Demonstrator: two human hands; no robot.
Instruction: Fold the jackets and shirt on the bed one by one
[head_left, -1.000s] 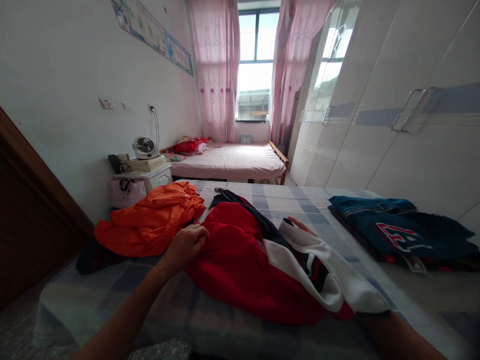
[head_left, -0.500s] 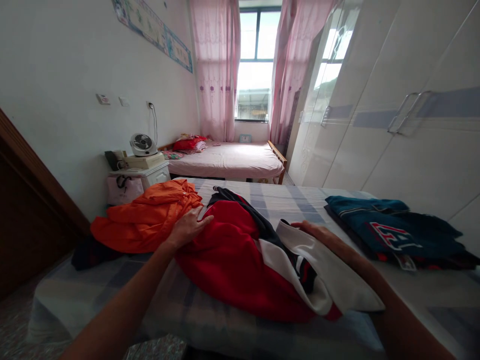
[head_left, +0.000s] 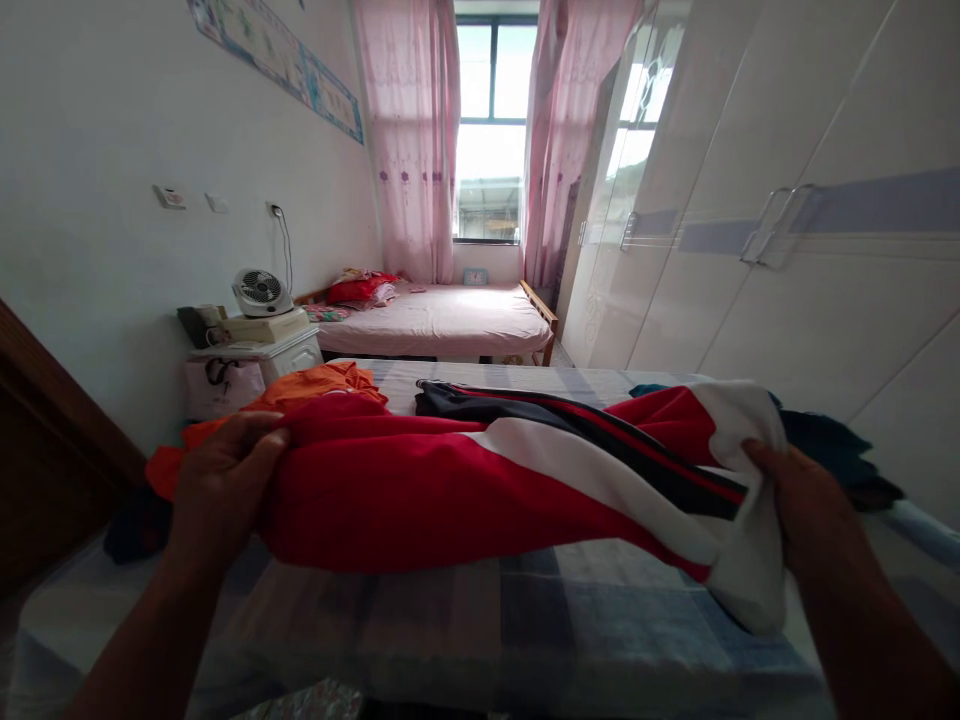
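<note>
A red, white and dark navy sports jacket [head_left: 420,490] is stretched sideways between my hands, its near part lifted off the bed. My left hand [head_left: 229,470] is closed on the red cloth at the left end. My right hand [head_left: 799,490] pinches the white cloth at the right end. A dark sleeve with a red stripe [head_left: 637,440] runs across the jacket's far side. Behind my left hand lies an orange garment [head_left: 330,382], partly covered. Beyond my right hand, a folded teal garment [head_left: 817,445] is mostly hidden.
The jacket is over a bed with a blue-and-white checked sheet [head_left: 555,620]. Dark cloth [head_left: 135,525] lies at its left edge. A small fan [head_left: 262,292] stands on a white bedside cabinet [head_left: 300,350]. A pink bed [head_left: 442,320] is farther back; white wardrobes [head_left: 750,320] line the right.
Both hands have taken hold of the jacket, raised it and drawn it wider, the left hand moving left and the right hand right. The cloth now covers more of the orange and teal garments.
</note>
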